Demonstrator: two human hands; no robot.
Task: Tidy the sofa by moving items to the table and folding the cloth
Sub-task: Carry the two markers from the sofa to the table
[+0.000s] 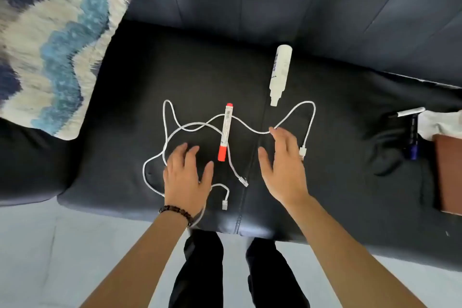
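- Left hand (186,177): fingers straight and spread, holding nothing, over the loops of the white cable (252,130).
- Right hand (282,165): also flat and spread, holding nothing, index tip at the cable.
- Red-capped marker (226,132): between the 2 hands, lying across the cable.
- White bottle (280,72): beyond the right hand, on its side.
- White cloth (440,122): well right of the right hand, beside a blue marker (412,140).
- Black sofa (350,182): supports all items.

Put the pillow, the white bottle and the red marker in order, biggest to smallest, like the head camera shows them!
1. pillow, by far the largest.
2. white bottle, thicker than the marker.
3. red marker, about as long as the bottle, only thinner, so it's close.
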